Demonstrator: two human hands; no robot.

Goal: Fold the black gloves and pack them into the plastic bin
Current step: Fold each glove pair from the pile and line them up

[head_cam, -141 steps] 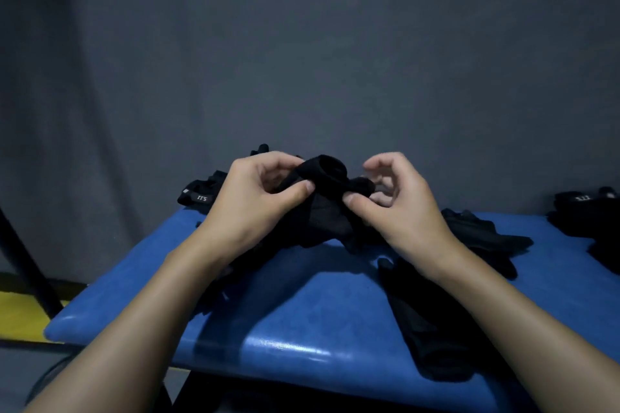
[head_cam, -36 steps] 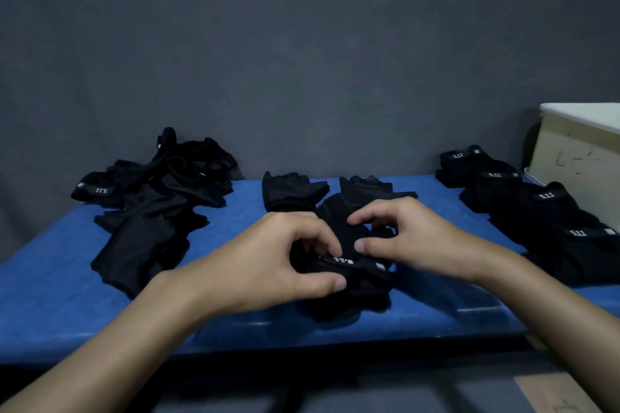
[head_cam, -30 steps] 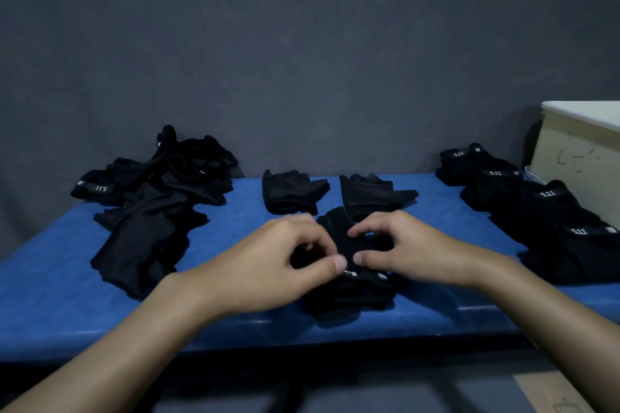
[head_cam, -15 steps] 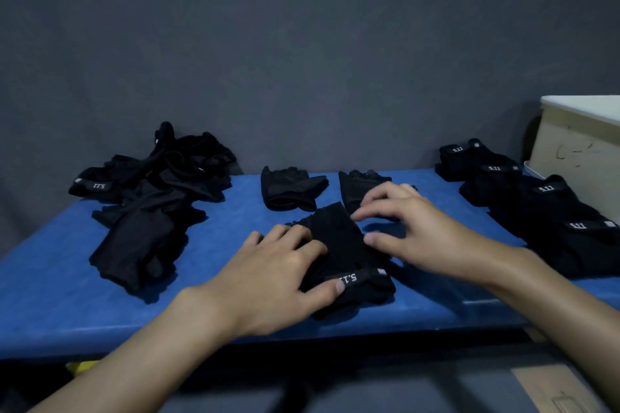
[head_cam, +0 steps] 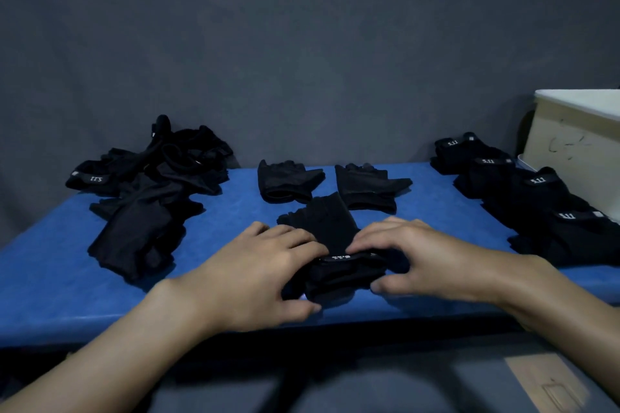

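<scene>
From the head camera, we see both hands close on the near cuff of the glove [head_cam: 330,225] lying at the front middle of the blue table [head_cam: 50,278]. Half a second ago the palms lay flat, smoothing it. Now the left hand [head_cam: 255,275] and the right hand [head_cam: 426,261] each curl their fingers over the labelled cuff, with the thumbs tucked under its edge. We judge that the smoothing is over and the fold is beginning, the cuff about to roll toward the fingertip end. The packing has not yet started for this piece.

By our count there are two hands and one glove in work, though we cannot tell whether a second lies beneath it. Two loose gloves [head_cam: 288,183] lie flat just behind it. One tangled heap [head_cam: 151,184] sits at the left, its number beyond telling. A row of folded bundles [head_cam: 536,198] at the right shows four white labels. One pale bin [head_cam: 577,144] stands at the right edge, behind that row, and we cannot see inside it.
</scene>
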